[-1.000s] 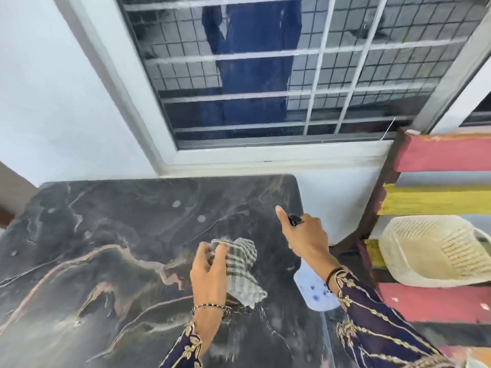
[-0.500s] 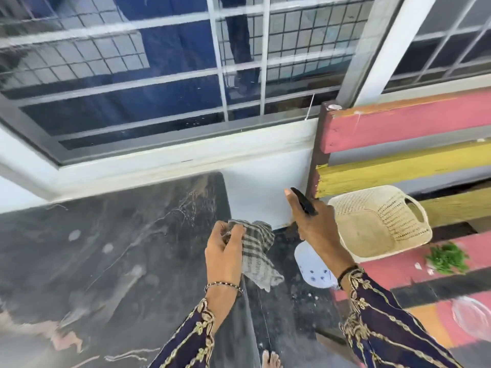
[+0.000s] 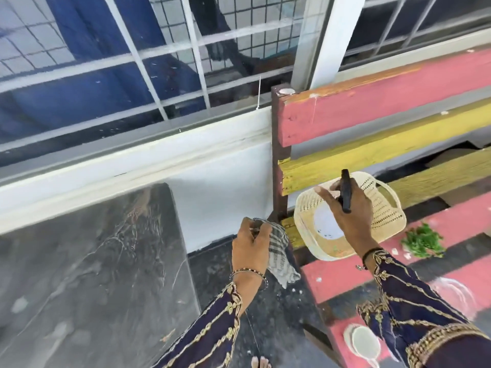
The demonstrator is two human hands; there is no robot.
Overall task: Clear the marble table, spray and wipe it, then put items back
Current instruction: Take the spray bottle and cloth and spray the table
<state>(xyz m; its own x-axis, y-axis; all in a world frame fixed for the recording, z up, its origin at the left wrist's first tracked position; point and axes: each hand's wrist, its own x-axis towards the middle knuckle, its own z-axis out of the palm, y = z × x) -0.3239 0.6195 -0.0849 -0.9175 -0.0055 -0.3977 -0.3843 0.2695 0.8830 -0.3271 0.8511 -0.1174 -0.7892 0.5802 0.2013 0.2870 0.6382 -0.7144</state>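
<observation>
The dark marble table [image 3: 87,261] fills the lower left, bare and streaked. My left hand [image 3: 251,248] grips a grey checked cloth [image 3: 280,254] that hangs down just past the table's right edge. My right hand [image 3: 348,216] holds a spray bottle by its black trigger head [image 3: 346,191]; the bottle's white body [image 3: 325,224] hangs below the hand, over a cream woven basket [image 3: 385,208] on the painted bench.
A pink, yellow and black slatted bench [image 3: 398,112] stands to the right. On it lie a green leafy bunch [image 3: 422,241], a clear glass item [image 3: 457,290] and a round white object [image 3: 362,343]. A barred window [image 3: 159,62] runs along the back wall.
The view has swung right from the table to the bench. Both hands moved right with it; the spray bottle now hangs over the basket and the cloth has left the tabletop.
</observation>
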